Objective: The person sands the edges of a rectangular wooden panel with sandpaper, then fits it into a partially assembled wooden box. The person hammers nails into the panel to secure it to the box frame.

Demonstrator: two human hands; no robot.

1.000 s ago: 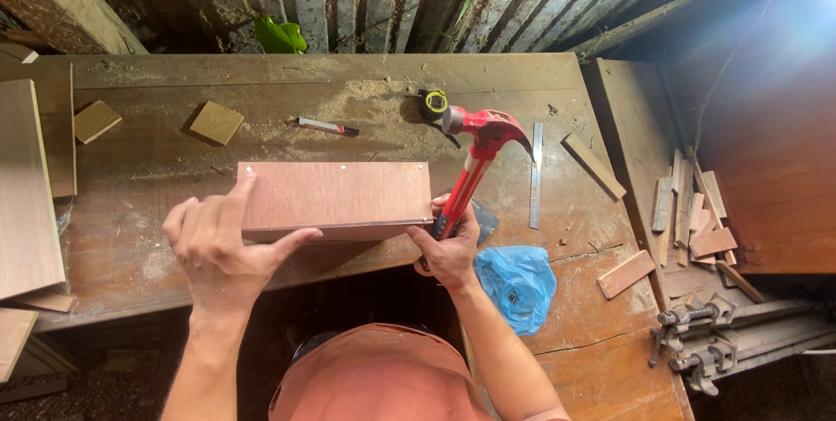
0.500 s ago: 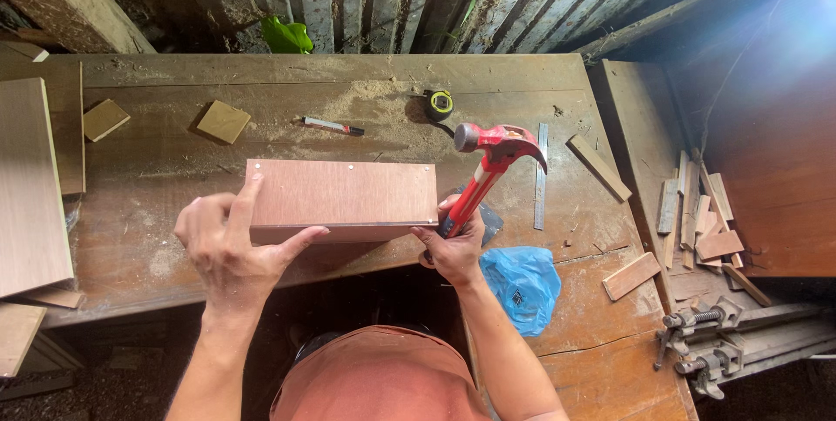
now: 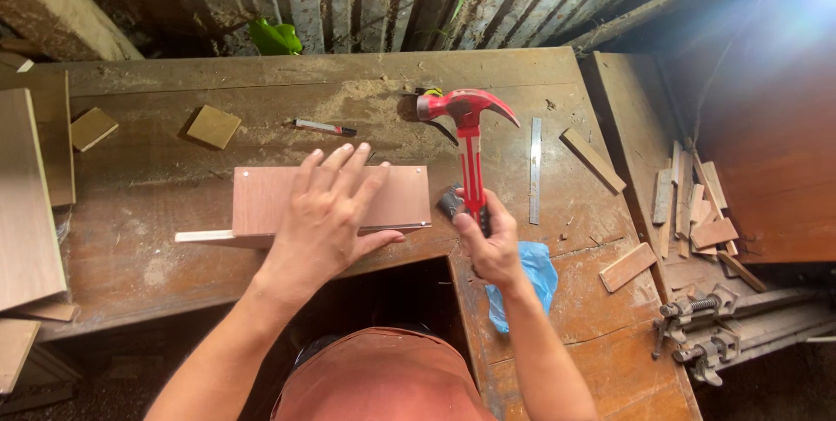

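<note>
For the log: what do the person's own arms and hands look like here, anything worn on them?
Both forearms are bare up to the frame edge: no sleeves show. The left hand and right hand wear no gloves, and no rings, watch or bands are visible on the fingers or wrists. Nails look short. The only clothing in view is a rust-orange garment at the bottom of the picture.

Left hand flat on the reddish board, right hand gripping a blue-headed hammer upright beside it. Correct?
Not quite: the hammer is red, not blue; the blue thing is a plastic bag under the wrist. The rest stands in the head view: left hand flat on the board, right hand gripping the handle.
</note>
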